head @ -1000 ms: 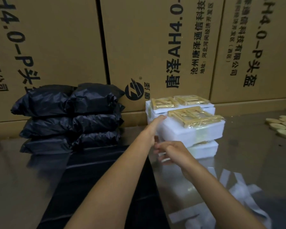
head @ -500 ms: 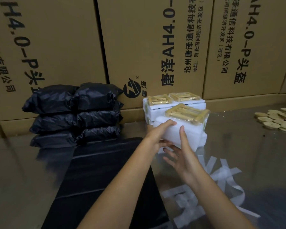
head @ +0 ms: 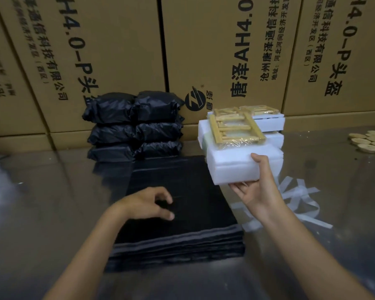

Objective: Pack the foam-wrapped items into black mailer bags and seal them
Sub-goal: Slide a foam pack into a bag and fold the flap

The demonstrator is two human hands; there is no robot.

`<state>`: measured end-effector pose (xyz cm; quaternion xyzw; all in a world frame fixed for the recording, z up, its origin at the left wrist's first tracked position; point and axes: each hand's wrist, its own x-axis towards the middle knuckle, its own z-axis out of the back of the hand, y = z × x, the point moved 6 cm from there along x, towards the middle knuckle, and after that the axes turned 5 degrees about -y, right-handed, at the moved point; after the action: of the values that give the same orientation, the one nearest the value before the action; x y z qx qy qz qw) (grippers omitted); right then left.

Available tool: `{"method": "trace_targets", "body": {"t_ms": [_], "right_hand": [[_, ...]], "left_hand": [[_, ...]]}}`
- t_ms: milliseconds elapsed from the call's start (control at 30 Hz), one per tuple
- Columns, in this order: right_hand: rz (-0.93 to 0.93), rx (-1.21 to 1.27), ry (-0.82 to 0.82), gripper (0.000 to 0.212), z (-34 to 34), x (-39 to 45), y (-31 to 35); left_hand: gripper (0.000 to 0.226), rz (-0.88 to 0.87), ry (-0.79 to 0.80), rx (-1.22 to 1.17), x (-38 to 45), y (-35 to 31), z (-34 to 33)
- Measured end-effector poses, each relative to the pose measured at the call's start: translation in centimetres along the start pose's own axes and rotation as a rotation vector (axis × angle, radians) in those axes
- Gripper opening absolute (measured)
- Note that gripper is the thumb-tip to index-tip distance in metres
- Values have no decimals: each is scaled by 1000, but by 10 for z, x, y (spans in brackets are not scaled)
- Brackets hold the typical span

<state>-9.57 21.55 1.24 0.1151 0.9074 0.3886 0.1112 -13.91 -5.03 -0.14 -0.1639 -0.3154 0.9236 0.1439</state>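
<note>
My right hand (head: 257, 189) grips a white foam-wrapped item (head: 232, 163) from below and the near side, lifted and tilted toward me, with a pack of yellow wooden pieces in clear film (head: 234, 128) on top. Behind it more foam-wrapped items (head: 268, 123) stay stacked. My left hand (head: 148, 204) hovers with loosely curled fingers over the flat stack of black mailer bags (head: 178, 241), holding nothing. Packed black bags (head: 134, 124) are piled at the back left.
Tall cardboard boxes (head: 117, 50) wall off the back. White peel-off strips (head: 294, 200) litter the shiny metal table (head: 41, 202) right of the bag stack. Several pale round discs (head: 370, 141) lie at the far right.
My right hand has lifted the top foam-wrapped item off its stack and drawn it toward me. My left hand let go of it and moved back over the flat mailer bags.
</note>
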Motion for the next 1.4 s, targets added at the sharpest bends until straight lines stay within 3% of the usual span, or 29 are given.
{"method": "trace_targets", "body": {"t_ms": [67, 200, 433, 500, 633, 833, 1000, 1100, 1233, 1400], "right_hand": [[-12, 5, 25, 56, 4, -8, -3], [-57, 5, 70, 51, 8, -24, -16], [-54, -134, 146, 47, -1, -43, -26], [-55, -157, 148, 45, -6, -45, -25], [-48, -168, 149, 47, -13, -51, -22], [-34, -139, 123, 44, -7, -67, -24], [-49, -117, 81, 51, 10, -77, -23], [-56, -119, 76, 53, 19, -79, -20], [-69, -112, 69, 55, 31, -79, -17], [-70, -107, 74, 57, 39, -79, -15]], "left_hand": [[43, 89, 8, 157, -16, 35, 2], [54, 15, -60, 17, -39, 58, -7], [3, -90, -461, -146, -51, 57, -5], [9, -66, -450, -136, -52, 61, -5], [28, -10, -243, -158, -60, 67, -10], [7, -81, -459, -96, -59, 61, -3], [7, -51, -487, 19, -61, 55, -1], [21, -15, -509, 90, -60, 49, 5], [26, 37, -389, 215, -57, 47, 1], [14, -113, -484, 261, -54, 41, -1]]}}
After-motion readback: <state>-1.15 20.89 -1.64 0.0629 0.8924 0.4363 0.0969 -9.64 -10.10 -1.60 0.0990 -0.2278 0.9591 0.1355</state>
